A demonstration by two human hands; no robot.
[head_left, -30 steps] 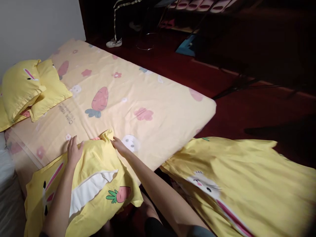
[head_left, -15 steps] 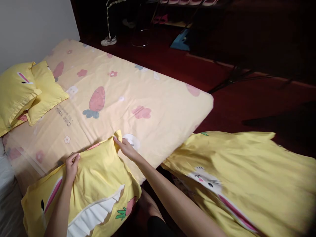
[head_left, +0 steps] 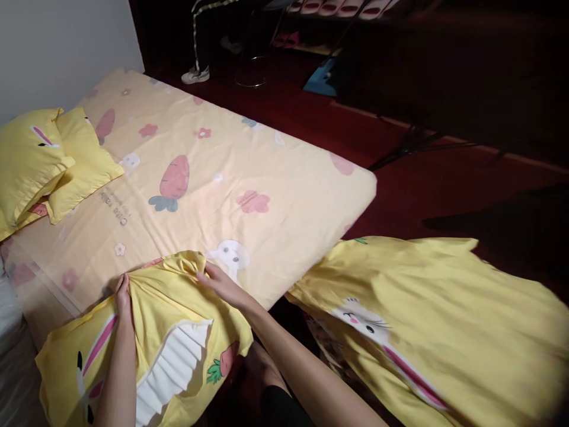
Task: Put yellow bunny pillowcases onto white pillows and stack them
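A yellow pillow (head_left: 178, 302) with a white pleated ruffle, a rabbit print and a carrot print lies at the near edge of the bed. My left hand (head_left: 124, 295) is closed on its upper edge, gathering the fabric into folds. Near the pillow's upper right corner, my right hand (head_left: 219, 283) grips the bunched yellow edge, its fingertips partly hidden in the cloth. A strip of pink lining shows along the edge between the two hands. Beneath is a mattress in a peach sheet (head_left: 293, 172) printed with carrots, flowers and rabbits.
Two yellow pillows (head_left: 31, 160) lie by the wall. A large yellow quilt cover (head_left: 427, 314) with a rabbit face spreads at the right. Another person's shoe (head_left: 195, 75) stands beyond the bed. Farther back are a shoe rack with pink slippers (head_left: 329, 7) and a blue dustpan-like object (head_left: 320, 80).
My right hand has drawn left and slightly down, bunching the pillow's upper edge. Fabric between the hands has gone from taut to folded, and the ruffle has shifted.
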